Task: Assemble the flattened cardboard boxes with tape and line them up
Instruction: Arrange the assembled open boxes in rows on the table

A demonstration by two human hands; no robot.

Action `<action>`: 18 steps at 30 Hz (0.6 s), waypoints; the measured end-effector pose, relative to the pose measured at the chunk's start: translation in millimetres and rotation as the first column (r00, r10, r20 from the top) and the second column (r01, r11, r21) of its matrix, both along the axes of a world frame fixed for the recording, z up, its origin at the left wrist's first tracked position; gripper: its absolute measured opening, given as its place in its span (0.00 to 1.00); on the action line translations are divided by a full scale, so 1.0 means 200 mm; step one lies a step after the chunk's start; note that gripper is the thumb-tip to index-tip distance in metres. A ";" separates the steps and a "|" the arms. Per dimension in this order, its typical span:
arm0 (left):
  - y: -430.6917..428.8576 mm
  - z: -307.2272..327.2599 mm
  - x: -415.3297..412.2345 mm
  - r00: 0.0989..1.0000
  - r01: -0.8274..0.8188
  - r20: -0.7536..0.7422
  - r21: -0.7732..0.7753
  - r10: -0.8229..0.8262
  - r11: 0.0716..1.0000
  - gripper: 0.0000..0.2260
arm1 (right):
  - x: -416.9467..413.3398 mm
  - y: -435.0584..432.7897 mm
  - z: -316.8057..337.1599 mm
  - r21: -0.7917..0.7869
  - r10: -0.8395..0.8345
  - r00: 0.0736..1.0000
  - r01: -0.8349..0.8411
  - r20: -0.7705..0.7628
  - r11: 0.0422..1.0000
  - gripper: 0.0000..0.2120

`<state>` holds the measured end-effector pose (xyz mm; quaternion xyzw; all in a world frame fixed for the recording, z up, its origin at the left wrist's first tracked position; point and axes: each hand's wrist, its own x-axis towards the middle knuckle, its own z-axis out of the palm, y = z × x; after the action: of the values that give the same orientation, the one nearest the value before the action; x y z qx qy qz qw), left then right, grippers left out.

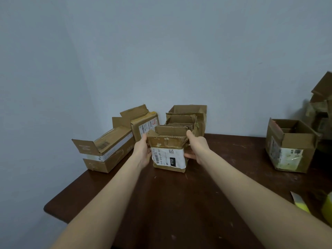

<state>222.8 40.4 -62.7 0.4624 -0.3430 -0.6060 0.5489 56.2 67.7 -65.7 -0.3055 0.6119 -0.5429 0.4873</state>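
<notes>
A small open cardboard box (pixel 168 155) with a white shipping label stands on the dark wooden table (pixel 179 203), flaps up. My left hand (pixel 142 151) holds its left side with the thumb at the front edge. My right hand (pixel 195 148) holds its right side, thumb up by the top flap and fingers curled round the lower corner. Behind it stand two more open boxes (pixel 186 119) in a row toward the wall. Left of them a labelled box (pixel 143 126) and a long box (pixel 106 151) lie on the table.
Another open box (pixel 291 146) stands at the right. A heap of cardboard (pixel 321 108) rises at the far right edge. A yellow tape roll (pixel 327 205) with a loose strip (pixel 300 202) lies near the right front. The grey wall is close behind the boxes.
</notes>
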 end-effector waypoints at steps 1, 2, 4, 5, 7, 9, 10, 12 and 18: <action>-0.01 0.00 -0.01 1.000 0.002 0.017 -0.001 -0.002 1.000 0.18 | -0.01 -0.01 0.00 -0.001 -0.007 1.000 0.007 -0.002 1.000 0.23; -0.04 -0.01 -0.02 1.000 0.003 0.023 0.001 -0.003 1.000 0.18 | -0.02 -0.03 0.00 -0.002 -0.013 1.000 0.013 -0.007 1.000 0.23; -0.07 -0.01 -0.06 1.000 0.001 0.011 0.008 -0.001 1.000 0.17 | -0.04 -0.06 0.00 -0.005 -0.028 0.999 0.028 -0.020 1.000 0.23; -0.08 -0.01 -0.08 1.000 0.007 0.009 0.008 -0.007 1.000 0.17 | -0.05 -0.07 0.00 -0.003 -0.036 0.999 0.036 -0.026 0.999 0.22; -0.10 -0.01 -0.13 1.000 0.022 0.005 0.013 -0.022 1.000 0.16 | -0.09 -0.08 0.00 0.008 -0.049 0.998 0.049 -0.043 0.999 0.23; -0.10 0.00 -0.18 1.000 0.028 -0.003 0.020 -0.028 0.999 0.13 | -0.13 -0.09 0.01 0.012 -0.047 0.998 0.047 -0.041 0.999 0.23; -0.10 0.01 -0.19 0.999 0.034 -0.001 0.019 -0.034 0.999 0.12 | -0.15 -0.10 0.01 0.015 -0.042 0.999 0.042 -0.032 0.999 0.23; -0.09 0.02 -0.21 1.000 0.025 0.005 0.027 -0.025 0.999 0.12 | -0.17 -0.09 0.02 0.032 -0.024 0.999 0.026 -0.035 0.999 0.25; -0.05 0.07 -0.09 0.888 -0.118 0.427 -0.142 0.168 0.983 0.19 | -0.10 -0.01 0.21 -0.352 -0.397 0.737 0.228 -0.547 0.908 0.14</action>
<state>205.6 30.0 -49.6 0.5790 -0.4558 -0.4245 0.5261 37.1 66.4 -23.6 -0.4163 0.7010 -0.5661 0.1213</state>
